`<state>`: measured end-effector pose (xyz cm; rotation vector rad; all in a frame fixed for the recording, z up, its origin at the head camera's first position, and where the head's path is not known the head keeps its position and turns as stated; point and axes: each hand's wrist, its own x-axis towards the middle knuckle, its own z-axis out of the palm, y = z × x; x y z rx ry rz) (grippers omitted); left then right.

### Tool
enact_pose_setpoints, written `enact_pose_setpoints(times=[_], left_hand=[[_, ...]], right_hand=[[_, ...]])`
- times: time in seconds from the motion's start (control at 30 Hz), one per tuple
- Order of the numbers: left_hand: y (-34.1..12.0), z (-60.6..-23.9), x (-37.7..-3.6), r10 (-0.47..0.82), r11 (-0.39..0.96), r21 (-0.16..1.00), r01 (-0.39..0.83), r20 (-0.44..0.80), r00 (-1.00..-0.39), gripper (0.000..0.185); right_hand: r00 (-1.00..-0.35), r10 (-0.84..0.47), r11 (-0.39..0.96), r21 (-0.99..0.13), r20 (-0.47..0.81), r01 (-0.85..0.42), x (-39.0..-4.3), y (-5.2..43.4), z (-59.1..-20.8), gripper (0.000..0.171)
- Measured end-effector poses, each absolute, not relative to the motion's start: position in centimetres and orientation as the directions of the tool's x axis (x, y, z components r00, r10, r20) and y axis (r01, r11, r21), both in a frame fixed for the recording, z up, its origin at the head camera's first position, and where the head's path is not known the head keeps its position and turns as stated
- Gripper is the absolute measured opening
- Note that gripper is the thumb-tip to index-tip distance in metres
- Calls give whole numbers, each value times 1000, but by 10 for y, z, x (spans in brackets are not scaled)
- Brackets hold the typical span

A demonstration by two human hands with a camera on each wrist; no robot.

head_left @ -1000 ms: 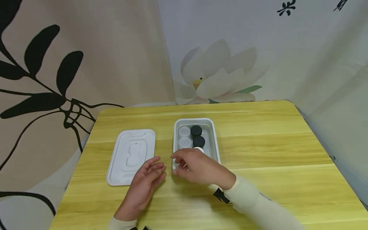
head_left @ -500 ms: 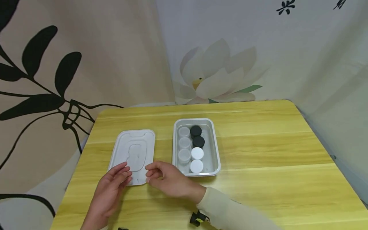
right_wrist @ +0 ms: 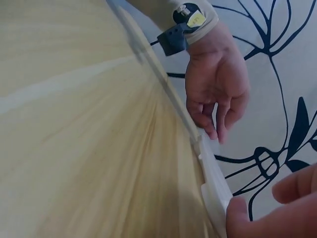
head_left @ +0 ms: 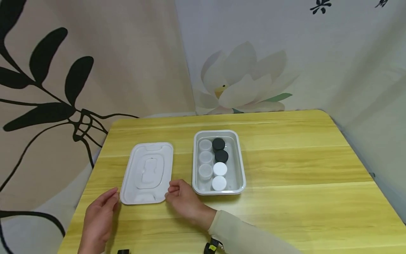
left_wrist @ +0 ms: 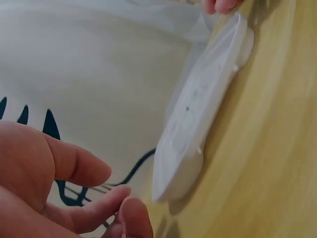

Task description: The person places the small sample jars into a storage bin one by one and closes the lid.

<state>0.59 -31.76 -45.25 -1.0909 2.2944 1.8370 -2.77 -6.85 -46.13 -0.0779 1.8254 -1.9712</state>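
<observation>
A white plastic lid (head_left: 153, 173) with a raised centre pattern lies on the table at left. My left hand (head_left: 99, 217) is beside its near left corner, fingers loosely bent; in the left wrist view a gap separates the fingertips (left_wrist: 124, 193) from the lid (left_wrist: 198, 109). At the lid's near right corner is my right hand (head_left: 187, 204), its thumb right at the edge in the right wrist view and the index finger (right_wrist: 297, 183) held apart from it. Right of the lid stands a white tray (head_left: 241, 165) with clear round containers (head_left: 205, 171), two black caps (head_left: 221, 156) and two white caps (head_left: 220, 169) inside.
The wooden table (head_left: 301, 169) extends far to the right of the tray. Patterned curtains (head_left: 253, 63) hang behind its back edge and along its sides. A small black object (head_left: 123, 251) shows at the bottom of the head view.
Both hands have moved left from in front of the tray to the lid. The left hand then shifted to the lid's left side, while the right stopped at its near right corner.
</observation>
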Motion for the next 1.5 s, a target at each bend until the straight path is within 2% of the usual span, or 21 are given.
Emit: enact_pose_setpoints(times=[0.13, 0.43, 0.67, 0.73, 0.83, 0.9, 0.97, 1.1, 1.17, 1.3, 1.43, 1.5], left_hand=[[-325, -458, 4, -537, 86, 831, -549, -425, -728, 48], [-347, -461, -4, -388, 3, 829, -560, -515, -764, 53], [-359, -464, -8, -365, -30, 807, -589, -557, -745, 59], [-362, -464, -8, -364, -34, 809, -586, -557, -747, 55], [-365, -465, -5, -345, -60, 818, -572, -555, -757, 37], [-367, -464, -3, -324, -81, 820, -566, -559, -764, 28], [-369, -464, -2, -300, -93, 820, -564, -563, -770, 29], [-371, -461, 0, -269, -74, 811, -580, -576, -772, 56], [-372, -458, 2, -267, -79, 802, -592, -589, -763, 63], [-376, -451, 6, -255, -136, 792, -595, -608, -752, 36], [-381, -442, 12, -233, -193, 799, -570, -602, -764, 39], [-383, -438, 15, -219, -209, 817, -537, -574, -789, 41]], right_hand=[[-897, -340, -1, -954, -283, 301, -30, -68, -465, 44], [-897, -300, 45, -944, -326, 328, -37, -71, -469, 41], [-902, -309, -17, -946, -303, 324, -42, -75, -476, 35], [-897, -316, -54, -938, -310, 343, -43, -76, -476, 32], [-893, -321, -105, -925, -315, 364, -44, -78, -478, 29], [-893, -320, -141, -916, -317, 375, -44, -79, -479, 31], [-895, -317, -164, -911, -314, 378, -45, -81, -481, 34], [-896, -319, -197, -903, -310, 383, -45, -82, -483, 37], [-894, -326, -198, -902, -308, 383, -44, -83, -483, 39], [-887, -357, -187, -908, -293, 375, -42, -83, -477, 47], [-885, -394, -201, -916, -249, 348, -37, -83, -464, 54], [-886, -411, -199, -927, -216, 318, -35, -82, -458, 56]])
